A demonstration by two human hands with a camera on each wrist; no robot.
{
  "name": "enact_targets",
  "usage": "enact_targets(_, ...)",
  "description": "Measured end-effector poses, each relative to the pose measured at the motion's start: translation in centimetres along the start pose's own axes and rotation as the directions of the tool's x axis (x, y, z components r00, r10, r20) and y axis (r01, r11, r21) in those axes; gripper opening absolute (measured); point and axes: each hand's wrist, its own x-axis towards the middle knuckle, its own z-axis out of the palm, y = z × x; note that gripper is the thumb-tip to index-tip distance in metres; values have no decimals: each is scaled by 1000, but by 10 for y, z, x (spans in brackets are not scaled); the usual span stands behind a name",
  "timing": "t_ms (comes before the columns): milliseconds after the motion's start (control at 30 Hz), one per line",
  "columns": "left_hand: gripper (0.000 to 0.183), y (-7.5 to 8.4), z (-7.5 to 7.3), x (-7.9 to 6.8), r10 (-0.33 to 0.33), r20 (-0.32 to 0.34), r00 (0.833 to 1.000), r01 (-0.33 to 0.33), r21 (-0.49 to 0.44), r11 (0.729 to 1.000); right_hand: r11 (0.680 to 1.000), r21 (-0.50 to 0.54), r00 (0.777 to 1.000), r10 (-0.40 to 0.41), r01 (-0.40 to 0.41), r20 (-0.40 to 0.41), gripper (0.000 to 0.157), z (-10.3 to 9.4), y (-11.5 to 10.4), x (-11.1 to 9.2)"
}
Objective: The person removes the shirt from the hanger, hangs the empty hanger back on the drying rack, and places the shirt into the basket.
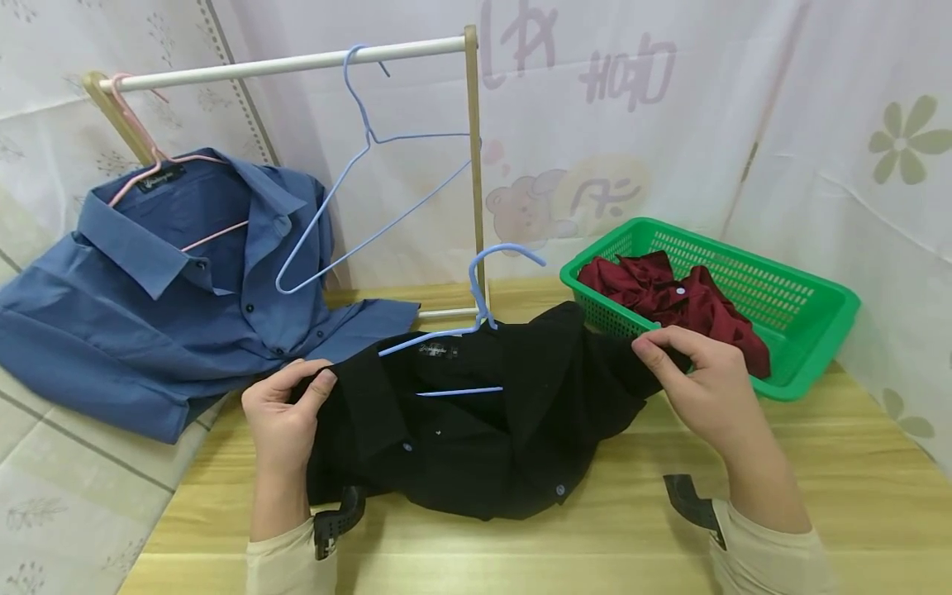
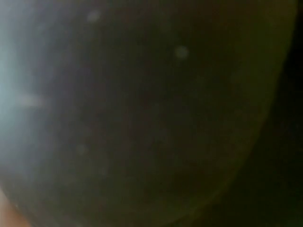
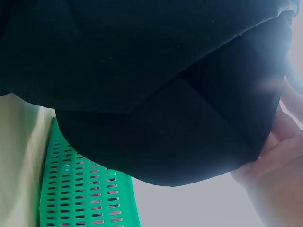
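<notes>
A black shirt (image 1: 461, 446) with a collar and small buttons hangs loosely between both hands, above the wooden table. Inside its neck sits a light blue hanger (image 1: 476, 289), its hook sticking up past the collar. My left hand (image 1: 286, 413) pinches the shirt at its left shoulder, thumb on top. The right hand (image 1: 702, 380) pinches the sleeve end on the other side. From the right wrist view, dark cloth (image 3: 165, 127) drapes down beside the right hand's fingers. Dark blur fills the left wrist view, so nothing there can be told apart.
A blue shirt (image 1: 208, 273) hangs on a pink hanger (image 1: 134, 116) at the left of a rack (image 1: 297, 64). Another light blue hanger (image 1: 349, 182) hangs bare from the rail. Behind the right hand, a green basket (image 1: 825, 322) holds a dark red garment (image 1: 692, 302).
</notes>
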Motion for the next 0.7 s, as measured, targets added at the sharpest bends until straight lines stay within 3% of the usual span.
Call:
enact_targets(200,22,-1,0,0,-2,-15,1000,2,12,1000,999,18,998,-47,48,-39,6,-2,2,-1)
enact_targets(400,32,1,-1,0,-5,-37,999,6,13,1000,986,82,987,-141,148,-83,22,5,6,2)
enact_targets(700,36,-1,2,2,-8,-11,1000,8,38,999,984,62,981,-159,167,-112,28,14,0,3)
